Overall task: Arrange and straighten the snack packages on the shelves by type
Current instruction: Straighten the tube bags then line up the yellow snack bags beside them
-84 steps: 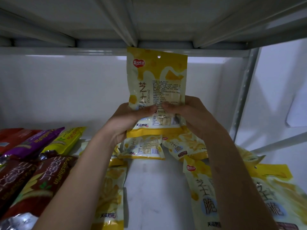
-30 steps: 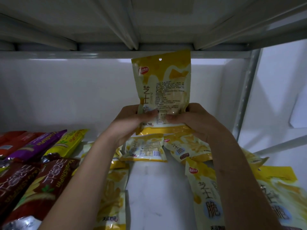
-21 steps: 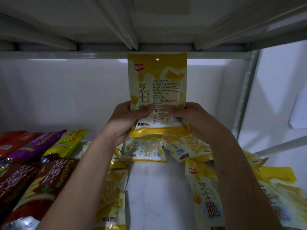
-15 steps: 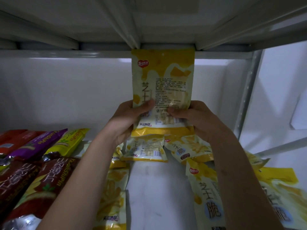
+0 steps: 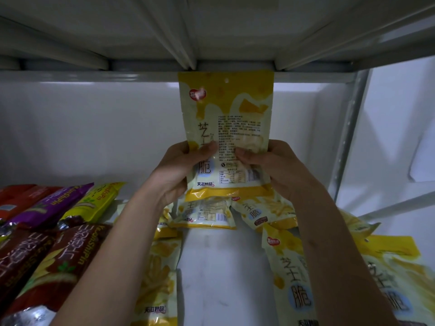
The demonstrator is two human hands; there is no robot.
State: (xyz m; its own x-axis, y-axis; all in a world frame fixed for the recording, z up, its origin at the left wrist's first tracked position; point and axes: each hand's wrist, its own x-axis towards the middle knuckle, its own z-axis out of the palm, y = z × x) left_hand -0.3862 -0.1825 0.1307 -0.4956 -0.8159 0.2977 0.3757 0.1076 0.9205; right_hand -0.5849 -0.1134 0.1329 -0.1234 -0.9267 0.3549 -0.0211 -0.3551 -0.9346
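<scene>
Yellow 芝士脆 pouch now higher, upright, left grip and right grip clamped around it.

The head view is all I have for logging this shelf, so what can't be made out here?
- Held yellow package: small print too fine; left hand and right hand cover its lower sides.
- Red logo: blurred.
- Dark red packages: cut off by the left edge.
- Yellow packages on the shelf: partly hidden behind the held one and the forearms.
</scene>
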